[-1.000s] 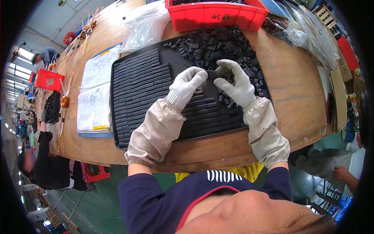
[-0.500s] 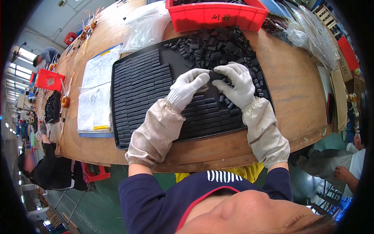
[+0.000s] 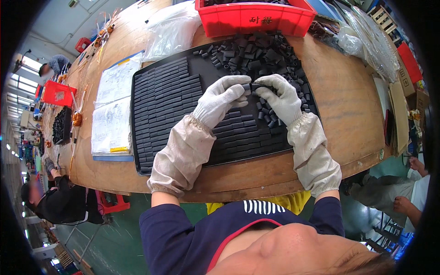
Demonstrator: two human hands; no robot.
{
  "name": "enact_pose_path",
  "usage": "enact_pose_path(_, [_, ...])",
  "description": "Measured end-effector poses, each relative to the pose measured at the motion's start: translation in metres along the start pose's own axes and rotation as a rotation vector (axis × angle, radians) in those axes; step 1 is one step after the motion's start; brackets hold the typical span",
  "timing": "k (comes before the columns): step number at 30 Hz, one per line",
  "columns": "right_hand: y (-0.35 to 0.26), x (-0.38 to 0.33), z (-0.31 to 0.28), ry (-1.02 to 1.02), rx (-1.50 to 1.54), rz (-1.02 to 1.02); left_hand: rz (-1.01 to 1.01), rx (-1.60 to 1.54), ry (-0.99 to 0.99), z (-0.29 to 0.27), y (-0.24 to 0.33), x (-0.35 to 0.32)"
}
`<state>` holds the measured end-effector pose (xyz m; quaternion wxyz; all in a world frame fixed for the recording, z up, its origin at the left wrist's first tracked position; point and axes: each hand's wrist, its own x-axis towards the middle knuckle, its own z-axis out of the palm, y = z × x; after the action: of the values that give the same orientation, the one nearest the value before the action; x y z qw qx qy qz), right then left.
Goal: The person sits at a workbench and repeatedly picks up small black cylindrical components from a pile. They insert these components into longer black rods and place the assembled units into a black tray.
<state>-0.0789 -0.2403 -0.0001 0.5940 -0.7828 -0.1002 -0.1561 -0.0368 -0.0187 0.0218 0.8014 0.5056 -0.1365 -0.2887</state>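
Above the middle of a black tray (image 3: 208,68), my two white-gloved hands meet almost fingertip to fingertip. My left hand (image 3: 219,100) is closed in a pinch on a short black tube (image 3: 247,87) that juts from its fingertips. My right hand (image 3: 280,97) pinches a dark piece at the tube's right end; whether it is a second tube is hard to make out. Black tubes (image 3: 165,105) lie in tight rows over the tray's left and near side. Loose black tubes (image 3: 250,57) are heaped at its far right and run down beside my right hand.
Behind the tray stands a red bin (image 3: 256,20) with black pieces inside. Left of the tray lie paper sheets (image 3: 111,123) and clear plastic bags (image 3: 172,34). Bubble wrap (image 3: 366,46) and cardboard (image 3: 398,114) are at the right. Other people sit left and right.
Both hands have shifted slightly, the right one a little right and down. The tube between them now shows its end at my left fingertips.
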Motion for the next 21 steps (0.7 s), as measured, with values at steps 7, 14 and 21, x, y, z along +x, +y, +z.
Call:
enact_pose_path(7, [-0.001, 0.0, -0.002, -0.101, 0.046, 0.031, -0.053, 0.175, -0.012, -0.002, 0.004, -0.002])
enact_pose_path(14, [-0.003, -0.003, -0.002, -0.172, -0.004, -0.042, -0.059, 0.006, -0.133, 0.001, -0.002, -0.001])
enact_pose_path(21, [-0.002, -0.003, -0.003, -0.159, 0.019, -0.052, -0.021, -0.172, -0.246, 0.006, -0.006, 0.002])
